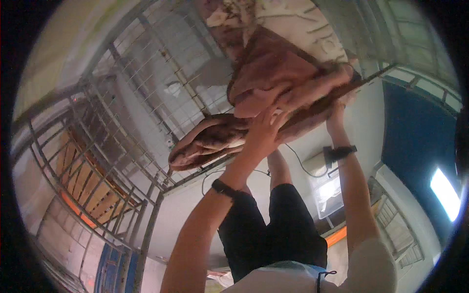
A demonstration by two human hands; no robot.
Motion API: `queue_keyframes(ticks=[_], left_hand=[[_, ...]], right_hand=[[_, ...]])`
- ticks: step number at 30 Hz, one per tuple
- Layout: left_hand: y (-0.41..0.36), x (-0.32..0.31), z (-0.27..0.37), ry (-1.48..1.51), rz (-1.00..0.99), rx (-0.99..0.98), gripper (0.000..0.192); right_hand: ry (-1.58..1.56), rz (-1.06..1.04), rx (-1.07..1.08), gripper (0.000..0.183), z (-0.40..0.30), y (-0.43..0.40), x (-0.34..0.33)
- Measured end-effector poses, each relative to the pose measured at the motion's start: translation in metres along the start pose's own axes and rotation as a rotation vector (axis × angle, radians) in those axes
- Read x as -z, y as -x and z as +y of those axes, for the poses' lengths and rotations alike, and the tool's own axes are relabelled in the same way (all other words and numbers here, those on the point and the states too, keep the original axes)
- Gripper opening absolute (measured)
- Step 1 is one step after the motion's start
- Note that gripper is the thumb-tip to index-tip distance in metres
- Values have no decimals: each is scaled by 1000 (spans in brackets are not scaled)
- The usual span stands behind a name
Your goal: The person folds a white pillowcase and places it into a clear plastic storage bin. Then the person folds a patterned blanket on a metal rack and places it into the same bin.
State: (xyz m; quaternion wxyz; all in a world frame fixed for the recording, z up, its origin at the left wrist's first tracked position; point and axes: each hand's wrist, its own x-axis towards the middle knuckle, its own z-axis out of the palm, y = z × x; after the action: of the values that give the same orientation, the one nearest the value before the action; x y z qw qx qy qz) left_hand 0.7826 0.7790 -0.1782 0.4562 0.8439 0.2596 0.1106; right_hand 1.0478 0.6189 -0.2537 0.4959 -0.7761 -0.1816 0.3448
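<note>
A reddish-brown blanket (274, 73) lies partly folded over the edge of a metal bed frame, its patterned, pale part (300, 22) spread at the top of the view. My left hand (264, 128) rests on the blanket's near fold, fingers spread over the cloth; whether they grip it is unclear. Farther right, my right hand (339, 104) is at the blanket's underside by the frame's rail, its fingers partly hidden by the cloth. A darker, furry-looking fold (216, 137) of the blanket hangs to the left, along the wire mesh base (161, 80).
Metal rails (157, 208) of the bunk frame stand at the left, with a wooden slatted panel (95, 179) behind. A cable (302, 164) hangs below the blanket near a pale plastic container (328, 197). A blue panel (414, 128) and a bright window (445, 194) are at the right.
</note>
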Motion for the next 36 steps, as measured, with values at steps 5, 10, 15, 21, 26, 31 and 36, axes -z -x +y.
queue_keyframes(ticks=[5, 10, 15, 21, 26, 31, 36], left_hand=[[-62, -42, 4, -167, 317, 13, 60], [-86, -7, -75, 136, 318, 289, 37], [-90, 118, -146, 12, 736, 365, 27], [-44, 129, -158, -820, 634, 724, 31], [-15, 47, -168, 148, 360, 903, 52], [4, -43, -156, 43, 223, 739, 55], [9, -66, -95, 598, -23, 592, 64]], right_hand=[[-368, -143, -183, 47, -109, 46, -4], [-294, -243, -67, 50, -155, 57, 31], [304, -34, -26, 38, -130, 29, 92], [438, -38, 41, 38, -73, 4, 120], [206, -5, -52, 32, -57, -8, 101], [609, -46, 130, 25, -71, 19, 37], [706, -670, 467, 28, -68, 48, -89]])
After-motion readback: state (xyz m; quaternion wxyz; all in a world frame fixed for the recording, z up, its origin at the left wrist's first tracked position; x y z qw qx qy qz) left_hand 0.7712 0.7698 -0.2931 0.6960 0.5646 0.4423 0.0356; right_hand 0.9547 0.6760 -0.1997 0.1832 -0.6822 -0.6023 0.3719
